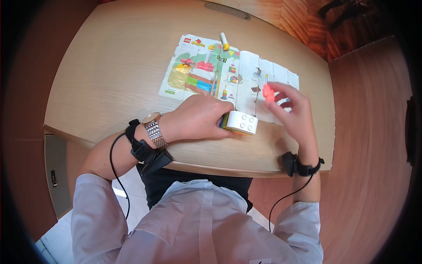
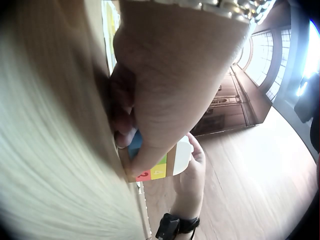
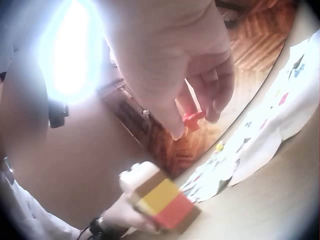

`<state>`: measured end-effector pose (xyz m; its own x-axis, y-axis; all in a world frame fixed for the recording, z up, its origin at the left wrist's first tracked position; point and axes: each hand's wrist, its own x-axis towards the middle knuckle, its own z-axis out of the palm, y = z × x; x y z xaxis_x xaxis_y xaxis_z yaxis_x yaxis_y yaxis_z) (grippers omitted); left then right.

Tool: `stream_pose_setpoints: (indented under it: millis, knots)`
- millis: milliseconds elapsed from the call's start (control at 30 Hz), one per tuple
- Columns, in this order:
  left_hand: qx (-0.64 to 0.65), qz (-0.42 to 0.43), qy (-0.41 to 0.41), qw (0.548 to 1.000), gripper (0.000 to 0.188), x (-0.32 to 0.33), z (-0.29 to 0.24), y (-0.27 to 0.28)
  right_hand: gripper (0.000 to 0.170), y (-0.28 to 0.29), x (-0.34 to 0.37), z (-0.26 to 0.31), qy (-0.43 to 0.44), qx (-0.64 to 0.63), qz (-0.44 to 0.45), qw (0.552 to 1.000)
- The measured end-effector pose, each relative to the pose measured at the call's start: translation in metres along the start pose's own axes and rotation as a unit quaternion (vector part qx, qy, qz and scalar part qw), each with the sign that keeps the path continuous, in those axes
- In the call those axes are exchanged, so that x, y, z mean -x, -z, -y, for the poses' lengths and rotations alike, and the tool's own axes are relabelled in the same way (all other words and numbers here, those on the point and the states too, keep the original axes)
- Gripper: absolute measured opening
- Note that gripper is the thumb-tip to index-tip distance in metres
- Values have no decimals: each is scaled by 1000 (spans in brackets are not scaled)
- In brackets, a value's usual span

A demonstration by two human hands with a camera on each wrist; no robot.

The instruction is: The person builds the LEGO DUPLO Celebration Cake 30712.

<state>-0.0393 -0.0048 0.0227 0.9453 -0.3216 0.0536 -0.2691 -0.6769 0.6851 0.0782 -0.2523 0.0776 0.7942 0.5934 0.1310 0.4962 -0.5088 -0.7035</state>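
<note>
My left hand (image 1: 193, 115) grips the side of a stack of toy building bricks near the table's front edge. A white round-ended brick (image 1: 241, 122) with studs tops the stack. Below it the right wrist view shows brown, then a yellow brick (image 3: 159, 196), then a red brick (image 3: 176, 212). In the left wrist view, numerals mark the red and yellow bricks, and blue and green show beside my fingers. Between thumb and fingers, my right hand (image 1: 296, 110) pinches a small coral-red flower-shaped brick (image 1: 267, 93), held up to the right of the stack.
A creased instruction sheet (image 1: 176, 81) with printed brick models lies beyond both hands. On its far edge rests a white stick with a yellow end (image 1: 224, 41), like a toy candle. The wooden table (image 1: 110, 53) has its front edge close to my body.
</note>
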Motion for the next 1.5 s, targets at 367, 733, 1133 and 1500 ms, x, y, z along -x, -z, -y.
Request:
stream_pose_setpoints:
  millis: [367, 733, 1133, 1500]
  knots:
    - [2, 2, 0, 1000, 44, -1, 1, -1, 46, -4, 41, 45, 135, 14, 92, 986]
    - [2, -4, -10, 1000, 45, -1, 3, -1, 39, -5, 33, 51, 172, 121, 63, 975]
    - [1, -8, -9, 1000, 45, -1, 3, -2, 40, -11, 39, 43, 136, 57, 47, 988]
    - [2, -11, -11, 1000, 44, -1, 4, -3, 35, -17, 39, 34, 191, 30, 21, 981]
